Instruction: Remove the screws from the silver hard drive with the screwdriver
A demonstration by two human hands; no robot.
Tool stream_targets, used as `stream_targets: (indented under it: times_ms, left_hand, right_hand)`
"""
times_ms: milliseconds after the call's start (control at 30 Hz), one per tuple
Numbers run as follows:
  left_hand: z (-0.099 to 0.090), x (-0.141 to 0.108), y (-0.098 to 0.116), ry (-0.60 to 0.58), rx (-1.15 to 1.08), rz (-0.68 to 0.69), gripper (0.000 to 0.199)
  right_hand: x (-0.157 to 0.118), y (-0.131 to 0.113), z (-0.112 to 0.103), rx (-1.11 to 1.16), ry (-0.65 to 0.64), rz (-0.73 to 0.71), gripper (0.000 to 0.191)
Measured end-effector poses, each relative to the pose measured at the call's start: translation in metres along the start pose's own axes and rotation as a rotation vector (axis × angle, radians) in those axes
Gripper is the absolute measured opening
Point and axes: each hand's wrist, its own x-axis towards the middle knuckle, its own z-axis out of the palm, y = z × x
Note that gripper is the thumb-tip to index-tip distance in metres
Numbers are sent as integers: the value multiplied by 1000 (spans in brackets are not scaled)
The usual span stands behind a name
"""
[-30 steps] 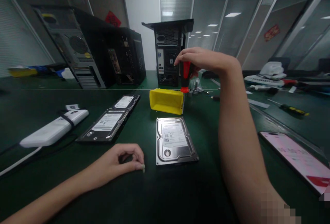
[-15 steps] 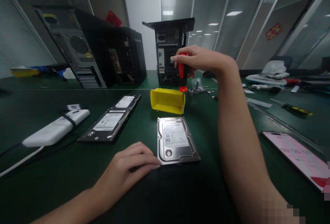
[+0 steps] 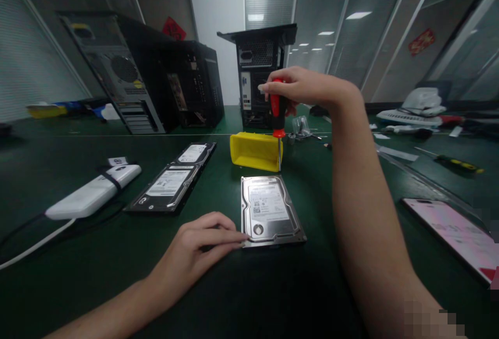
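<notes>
The left hand (image 3: pixel 206 237), clear of the drive (image 3: pixel 268 206) a second ago, now has its fingertips at the near left corner, so the drive seems steadied. It lies flat on the table (image 3: pixel 312 287), on the near side of the yellow box (image 3: pixel 253 154). The right hand (image 3: pixel 300 87) grips the screwdriver (image 3: pixel 278 107), shaft down by the far right corner; whether its tip touches is unclear. I cannot tell if the left fingers pinch or merely press.
</notes>
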Motion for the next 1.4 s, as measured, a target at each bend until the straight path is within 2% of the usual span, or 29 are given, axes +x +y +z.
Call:
stream_targets:
  times_ms: [167, 333, 467, 700, 800, 900, 1100, 1267, 1400]
  left_hand:
    - [1, 1, -4, -2, -40, -8, 21]
    - [0, 1, -4, -9, -28, -93, 23]
    - [-2, 0, -7, -23, -45, -109, 23]
    - [-6, 0, -11, -47, 1, -169, 25]
    - [-7, 1, -10, -57, 18, -179, 25]
    - [-7, 2, -9, -79, 38, -173, 25]
    - [-7, 0, -9, -75, 46, -179, 26]
    - [-8, 0, -9, -78, 43, -173, 27]
    - [-7, 1, -10, -78, 34, -176, 27]
  right_hand:
    - [1, 1, 0, 7, -3, -1, 27]
    - [2, 3, 0, 16, -8, -16, 28]
    - [0, 5, -1, 25, -1, -14, 28]
    - [-5, -2, -1, 145, -24, 106, 22]
    - [-4, -2, -1, 173, -6, 108, 18]
    - [-4, 1, -2, 137, -12, 93, 18]
    - [-7, 2, -5, 73, -8, -1, 29]
    - [-9, 0, -6, 29, 26, 6, 29]
    - [-9, -1, -6, -72, 62, 98, 34]
